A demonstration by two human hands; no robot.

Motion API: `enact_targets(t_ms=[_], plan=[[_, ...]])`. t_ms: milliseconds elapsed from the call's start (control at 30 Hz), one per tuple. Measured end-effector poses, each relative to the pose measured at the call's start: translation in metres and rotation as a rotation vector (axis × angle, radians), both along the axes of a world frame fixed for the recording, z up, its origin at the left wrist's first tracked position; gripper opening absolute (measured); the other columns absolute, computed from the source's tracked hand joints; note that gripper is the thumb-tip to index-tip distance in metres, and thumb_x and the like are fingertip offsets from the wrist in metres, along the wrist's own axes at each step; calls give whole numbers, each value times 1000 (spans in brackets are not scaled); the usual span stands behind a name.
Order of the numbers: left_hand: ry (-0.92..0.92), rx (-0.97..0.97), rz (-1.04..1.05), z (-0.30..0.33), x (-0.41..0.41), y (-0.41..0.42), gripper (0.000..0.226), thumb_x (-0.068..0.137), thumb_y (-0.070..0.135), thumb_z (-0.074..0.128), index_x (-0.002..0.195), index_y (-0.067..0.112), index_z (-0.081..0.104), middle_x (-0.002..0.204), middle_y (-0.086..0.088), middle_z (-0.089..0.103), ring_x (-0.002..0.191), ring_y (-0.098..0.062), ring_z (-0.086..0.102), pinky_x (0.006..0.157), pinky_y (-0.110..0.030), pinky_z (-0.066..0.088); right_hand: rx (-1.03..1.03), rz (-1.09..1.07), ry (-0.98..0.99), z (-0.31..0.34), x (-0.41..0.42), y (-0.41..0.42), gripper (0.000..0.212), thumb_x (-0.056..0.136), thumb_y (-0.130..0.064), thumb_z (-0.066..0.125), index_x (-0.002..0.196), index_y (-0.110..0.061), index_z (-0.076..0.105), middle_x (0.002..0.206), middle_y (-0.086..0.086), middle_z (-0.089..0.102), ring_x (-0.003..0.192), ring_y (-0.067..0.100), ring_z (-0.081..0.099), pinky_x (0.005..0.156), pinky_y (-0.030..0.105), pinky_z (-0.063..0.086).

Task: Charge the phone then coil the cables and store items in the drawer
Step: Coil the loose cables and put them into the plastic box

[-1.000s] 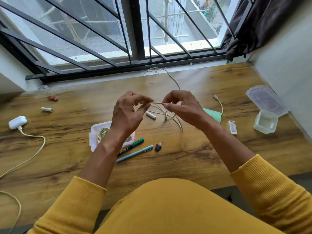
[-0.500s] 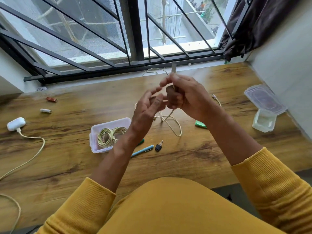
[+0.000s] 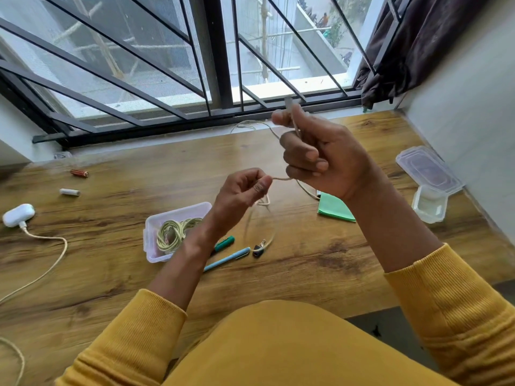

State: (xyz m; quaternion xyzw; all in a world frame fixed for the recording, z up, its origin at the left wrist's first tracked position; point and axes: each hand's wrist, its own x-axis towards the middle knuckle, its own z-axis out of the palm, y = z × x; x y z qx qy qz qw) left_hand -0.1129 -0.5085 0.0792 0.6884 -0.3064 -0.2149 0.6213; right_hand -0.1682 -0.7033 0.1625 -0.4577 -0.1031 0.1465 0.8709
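cream cable (image 3: pixel 281 178): held in the air above the wooden desk (image 3: pixel 320 263) between both hands. one end with its plug (image 3: pixel 288 102) stands up out of the right hand (image 3: pixel 320 151), whose fingers are curled round the cord. a short taut run of the cord is pinched by the thumb and forefinger of the left hand (image 3: pixel 241 190), and the blurred slack hangs down below that hand to the desk. a further loop of the cord lies on the desk by the window frame.

clear plastic box (image 3: pixel 156 227): set on the desk just beside the left wrist; a coiled pale cable (image 3: pixel 172 232) is contained in it.

pens: a green pen (image 3: pixel 224 243) and a light blue pen (image 3: pixel 228 259) are laid near the box, partly hidden by the left forearm. a small black key (image 3: pixel 258 250) is laid just beside the blue pen's tip.

green paper (image 3: pixel 334 208): laid flat on the desk, partly hidden by the right wrist.

clear lid (image 3: pixel 427 169) and small clear tub (image 3: pixel 429 204): placed at the right edge of the desk, touching each other, near the wall.

white charger case (image 3: pixel 18 215): placed at the left edge, with a cream cord (image 3: pixel 50 263) plugged into it and trailed off the frame.

batteries: a white battery (image 3: pixel 69 191) and a copper-coloured battery (image 3: pixel 79 173) are laid well apart from the hands, at the left rear of the desk.
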Motion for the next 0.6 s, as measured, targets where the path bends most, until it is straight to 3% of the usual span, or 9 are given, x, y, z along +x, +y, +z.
enact_targets(t_ms=[133,233,400,500,600], plan=[[10,-11,-9,12,18,7,24,100,20,57,77,12,59,68,13,54,71,-11,48,76,-38,41,-118,186,-21,-2,-3,4,42,115,-32,20,107,-9,54,55,1,52,40,11,46,42,24,37],[-2,-16,9,19,26,10,22,96,22,60,76,15,62,68,13,59,69,-9,49,68,-23,40,-245,211,-6,-5,-4,7,43,114,-31,24,102,-7,58,65,9,61,53,21,60,56,32,52],[-34,-7,62,20,33,13,23,96,21,59,75,17,65,70,9,63,68,-7,53,66,-20,45,-296,29,-38,-11,-3,6,42,112,-29,30,105,-6,64,79,11,67,71,23,68,78,42,53],[-12,-45,177,18,38,20,23,96,22,59,76,15,66,68,8,60,64,-7,51,63,-23,47,-275,-72,-87,-7,-4,2,44,114,-26,28,103,-4,63,77,10,65,72,24,65,80,44,52],[-6,-47,263,23,44,24,23,96,24,60,76,15,68,65,13,62,62,-5,49,63,-26,45,-385,-54,-122,-4,-7,2,45,115,-24,28,99,-2,64,76,14,65,70,29,64,77,45,52]])
